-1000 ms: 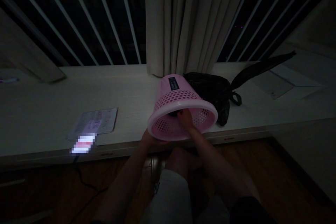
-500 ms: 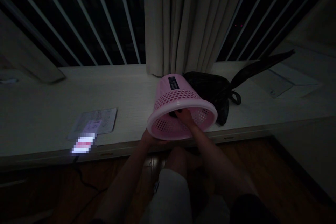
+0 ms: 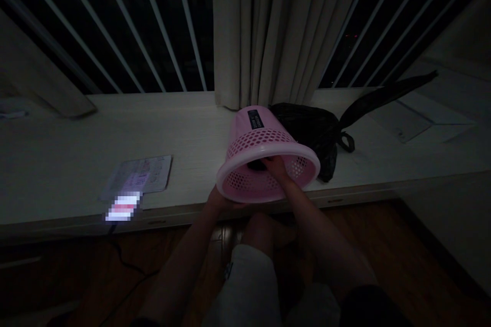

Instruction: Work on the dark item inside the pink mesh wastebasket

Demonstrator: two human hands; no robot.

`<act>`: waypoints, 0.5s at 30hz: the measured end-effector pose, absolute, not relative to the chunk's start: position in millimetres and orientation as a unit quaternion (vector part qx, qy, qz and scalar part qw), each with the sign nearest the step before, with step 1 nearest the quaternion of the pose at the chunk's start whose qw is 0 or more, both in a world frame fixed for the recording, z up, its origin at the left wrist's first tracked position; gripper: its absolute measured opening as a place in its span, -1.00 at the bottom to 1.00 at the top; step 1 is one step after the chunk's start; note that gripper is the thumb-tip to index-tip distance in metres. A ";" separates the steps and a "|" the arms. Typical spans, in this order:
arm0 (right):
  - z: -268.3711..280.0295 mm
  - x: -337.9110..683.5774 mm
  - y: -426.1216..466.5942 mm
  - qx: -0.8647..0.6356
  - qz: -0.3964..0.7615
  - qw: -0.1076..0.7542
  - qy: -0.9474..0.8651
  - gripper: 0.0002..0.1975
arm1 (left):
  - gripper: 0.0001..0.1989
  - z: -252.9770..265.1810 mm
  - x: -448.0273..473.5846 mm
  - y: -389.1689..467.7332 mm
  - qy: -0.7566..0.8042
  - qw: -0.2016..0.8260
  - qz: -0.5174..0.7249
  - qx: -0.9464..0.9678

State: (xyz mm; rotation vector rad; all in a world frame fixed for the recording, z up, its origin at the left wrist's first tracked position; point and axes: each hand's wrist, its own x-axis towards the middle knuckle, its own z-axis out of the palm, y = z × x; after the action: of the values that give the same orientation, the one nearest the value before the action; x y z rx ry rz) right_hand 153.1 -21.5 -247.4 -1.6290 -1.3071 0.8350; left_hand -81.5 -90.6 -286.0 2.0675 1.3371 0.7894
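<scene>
A pink plastic wastebasket [image 3: 245,139] with a perforated band and a dark label lies tilted on the white ledge, its mouth facing me. My left hand [image 3: 222,200] grips the lower left of its rim from beneath, with most of the fingers hidden under it. Inside the mouth is my right hand [image 3: 276,167], its fingers closed at a black thing [image 3: 258,164] deep in the basket, too dark to make out. Against the basket's right side rests a knotted black plastic bag [image 3: 312,125], one long end sticking out to the right.
On the left of the ledge [image 3: 192,163] lie papers [image 3: 153,171] and a lit phone [image 3: 123,207] with a cable hanging down. A pale box [image 3: 425,117] stands at the right. Curtains [image 3: 264,36] and barred windows are behind; my knees are below the ledge.
My right hand has reached slightly deeper into the wastebasket. My left hand keeps its hold on the rim. The whole view has shifted a little.
</scene>
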 end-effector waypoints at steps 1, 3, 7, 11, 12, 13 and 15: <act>-246.3 152.9 -22.0 -0.655 0.341 0.438 -0.513 -0.73 | -0.13 -283.8 -80.9 -91.0 0.494 0.276 0.289 0.772; -245.2 152.9 -22.5 -0.649 0.344 0.459 -0.500 -0.70 | -0.20 -280.1 -79.9 -91.4 0.488 0.283 0.279 0.777; -248.2 153.3 -22.1 -0.624 0.370 0.482 -0.491 -0.68 | -0.14 -279.6 -80.0 -91.5 0.493 0.276 0.282 0.775; -252.9 154.1 -21.4 -0.609 0.400 0.481 -0.488 -0.76 | -0.11 -284.3 -81.8 -91.1 0.500 0.269 0.291 0.770; -253.7 154.4 -21.3 -0.607 0.400 0.486 -0.485 -0.76 | -0.10 -284.9 -82.1 -91.0 0.502 0.272 0.291 0.767; -254.3 154.7 -21.1 -0.606 0.398 0.491 -0.483 -0.75 | -0.09 -285.1 -82.2 -90.8 0.505 0.274 0.291 0.765; -255.0 155.4 -21.0 -0.606 0.396 0.495 -0.480 -0.74 | -0.09 -284.0 -81.9 -90.7 0.503 0.276 0.288 0.767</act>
State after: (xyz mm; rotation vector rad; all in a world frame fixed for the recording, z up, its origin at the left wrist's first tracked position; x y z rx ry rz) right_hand 155.4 -21.0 -255.0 -1.4696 -1.1634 0.9599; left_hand -81.9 -90.7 -284.0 2.0602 1.3530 0.7733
